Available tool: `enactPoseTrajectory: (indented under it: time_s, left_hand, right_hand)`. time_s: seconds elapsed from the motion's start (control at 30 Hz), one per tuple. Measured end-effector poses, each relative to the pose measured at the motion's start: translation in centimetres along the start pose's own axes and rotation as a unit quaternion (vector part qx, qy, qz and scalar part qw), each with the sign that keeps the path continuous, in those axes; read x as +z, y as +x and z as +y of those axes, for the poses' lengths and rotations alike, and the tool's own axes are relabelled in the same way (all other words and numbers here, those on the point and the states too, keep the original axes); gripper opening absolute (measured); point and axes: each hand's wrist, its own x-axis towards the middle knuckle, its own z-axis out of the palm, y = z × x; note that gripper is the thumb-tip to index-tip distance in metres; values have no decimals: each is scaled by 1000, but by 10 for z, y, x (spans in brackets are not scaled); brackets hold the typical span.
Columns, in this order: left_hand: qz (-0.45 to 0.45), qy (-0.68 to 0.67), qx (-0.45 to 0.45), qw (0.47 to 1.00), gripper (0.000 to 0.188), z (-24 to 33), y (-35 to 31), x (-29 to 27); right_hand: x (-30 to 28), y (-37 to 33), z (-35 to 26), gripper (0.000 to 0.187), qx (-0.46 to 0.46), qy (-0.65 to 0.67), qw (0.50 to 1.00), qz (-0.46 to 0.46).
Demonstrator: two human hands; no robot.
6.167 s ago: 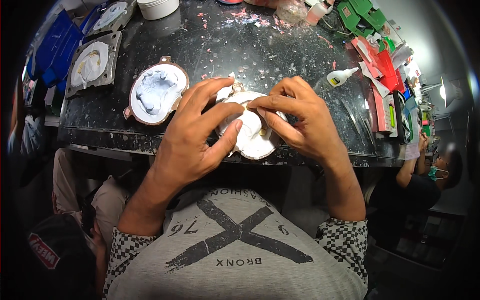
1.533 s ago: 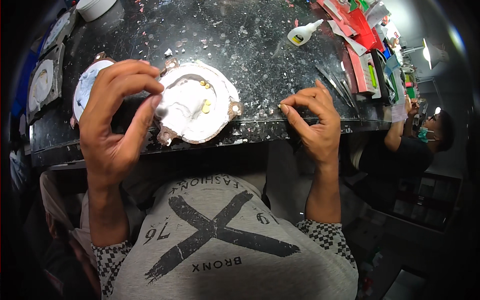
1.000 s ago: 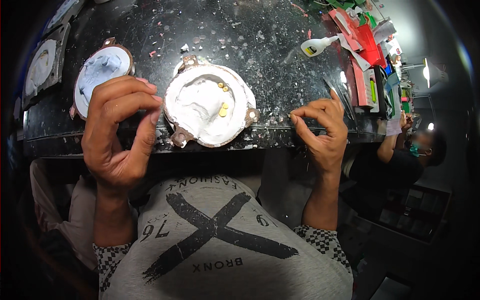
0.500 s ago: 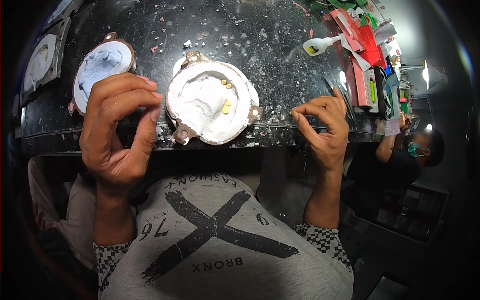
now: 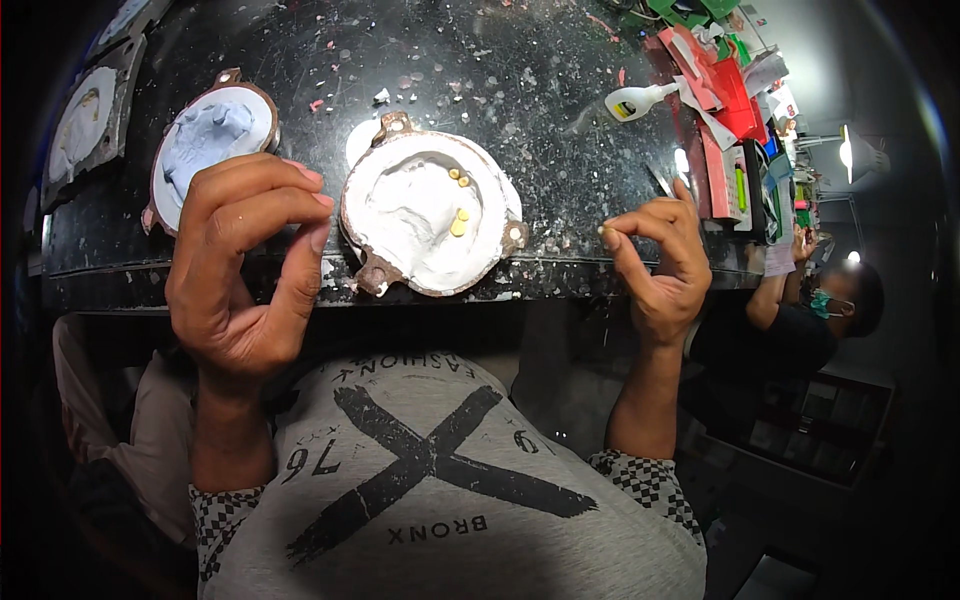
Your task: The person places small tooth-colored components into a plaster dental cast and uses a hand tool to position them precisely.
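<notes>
My left hand (image 5: pixel 245 255) hovers over the bench edge with its fingers curved. A gap shows between thumb and fingertips, and I see nothing in it. My right hand (image 5: pixel 660 255) is raised at the right, thumb and index finger pinched on a small yellowish piece (image 5: pixel 605 231), too small to name. Between the hands lies a round brown metal flask half (image 5: pixel 378 272) filled with white plaster (image 5: pixel 410 210). Several small gold-yellow pieces (image 5: pixel 459 228) sit in the plaster's hollow on its right side. Beyond my left hand rests another flask half (image 5: pixel 228 77), holding bluish-grey plaster (image 5: pixel 205 135).
The black bench (image 5: pixel 480 60) is speckled with plaster crumbs. A white squeeze bottle (image 5: pixel 632 101) lies at the far right, near red trays (image 5: pixel 725 165) and papers. A dark square frame with plaster (image 5: pixel 85 120) stands far left. A co-worker (image 5: pixel 800 310) sits at the right.
My right hand has shifted slightly right with the small piece still pinched. My left hand has moved a little right. The flask halves appear slightly shifted in the view.
</notes>
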Motion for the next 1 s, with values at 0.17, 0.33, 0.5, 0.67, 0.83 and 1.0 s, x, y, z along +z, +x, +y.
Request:
enactPoseTrajectory:
  time_s: [0.17,0.33,0.5,0.67,0.83,1.0]
  left_hand:
    - [11,-1,3,1000,23,-1,0,-2]
    - [21,-1,8,1000,24,-3,1,-3]
    - [26,-7,0,1000,23,-3,0,-7]
    - [12,-16,7,1000,24,-4,-1,-8]
    - [18,-22,11,1000,24,-6,-1,-8]
    - [15,-19,20,1000,23,-8,0,-9]
  right_hand:
    - [23,29,-24,12,-42,91,995,-15]
    - [49,68,-45,11,-96,75,990,-72]
    - [67,82,-56,11,-135,29,984,-116]
    - [75,87,-59,13,-172,-29,978,-117]
    - [72,94,-57,16,-201,-38,969,-135]
    - [74,92,-50,21,-209,-9,969,-135]
